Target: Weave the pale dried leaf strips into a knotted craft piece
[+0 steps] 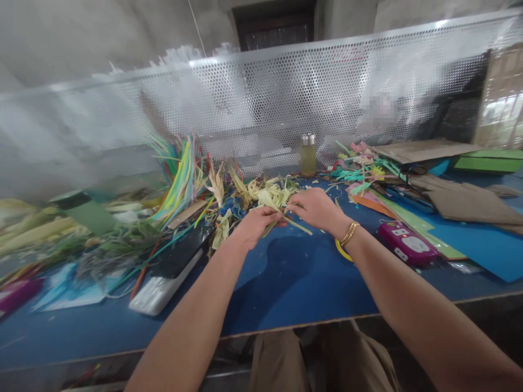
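Note:
My left hand (260,222) and my right hand (314,208) meet over the blue table, fingers pinched on a pale green strip of corn husk (297,224). One end of the strip sticks out toward the lower right. Just behind my hands lies a heap of torn, dry-looking husk (267,190), partly hidden by my fingers. Under my right wrist, which wears a gold bracelet (350,233), part of a yellow ring (342,250) shows. Blur hides the exact place where the fingertips press.
Colourful pipe cleaners (182,174) stand left of the husks. A capped bottle (308,155) stands behind, before a perforated metal screen (278,98). At right are a purple device (406,243), cardboard (469,198) and coloured sheets. A black-and-white object (157,291) lies left.

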Motion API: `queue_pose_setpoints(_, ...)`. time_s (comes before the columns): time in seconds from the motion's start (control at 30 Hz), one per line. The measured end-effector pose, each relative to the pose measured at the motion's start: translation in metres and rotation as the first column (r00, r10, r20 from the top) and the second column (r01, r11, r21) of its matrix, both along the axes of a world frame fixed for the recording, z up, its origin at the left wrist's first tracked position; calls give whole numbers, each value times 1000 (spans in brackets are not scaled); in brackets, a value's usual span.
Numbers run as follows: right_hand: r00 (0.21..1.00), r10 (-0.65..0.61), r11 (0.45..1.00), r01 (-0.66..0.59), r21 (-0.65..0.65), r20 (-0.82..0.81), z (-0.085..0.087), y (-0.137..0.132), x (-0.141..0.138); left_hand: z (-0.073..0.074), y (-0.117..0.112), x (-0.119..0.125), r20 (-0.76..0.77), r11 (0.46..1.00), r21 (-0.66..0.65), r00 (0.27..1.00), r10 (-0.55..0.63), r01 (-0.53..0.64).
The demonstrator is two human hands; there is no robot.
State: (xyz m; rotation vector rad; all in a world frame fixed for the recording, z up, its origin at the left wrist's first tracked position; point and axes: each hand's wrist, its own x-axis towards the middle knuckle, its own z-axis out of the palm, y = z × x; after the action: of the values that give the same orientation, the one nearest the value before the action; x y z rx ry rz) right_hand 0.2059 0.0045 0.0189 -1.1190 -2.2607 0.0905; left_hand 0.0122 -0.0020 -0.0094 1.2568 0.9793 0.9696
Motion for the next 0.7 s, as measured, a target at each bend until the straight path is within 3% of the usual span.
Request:
queue_pose_setpoints(0.07,969,83,986,-114,-124,-234,-1,0,0,0,0,1,23,999,-7,999,36,-36)
queue_pose_setpoints(0.13,870,127,928,-274,-253,-477,-1,1,-1,0,-1,3,63,998,-19,996,58,-57)
queue_pose_setpoints(0.23,730,68,836,-413,-361,-680,-4,4,-4,4,-4,6,114,996,-58,991,67,-61)
queue_pose_setpoints(0.43,707,-10,830,-388,-400,-707,-13,7,-12,16,-13,13,166,986,-162,986,-1,28)
queue_pose_setpoints(0.6,708,25,804,-433,-406,-706,-18,10,-14,13,-11,16,57,987,-149,996,67,-58)
queue_pose_setpoints(0.7,694,-19,810,-411,-418,-719,-20,13,-16,8,-8,15,20,988,-148,998,55,-51)
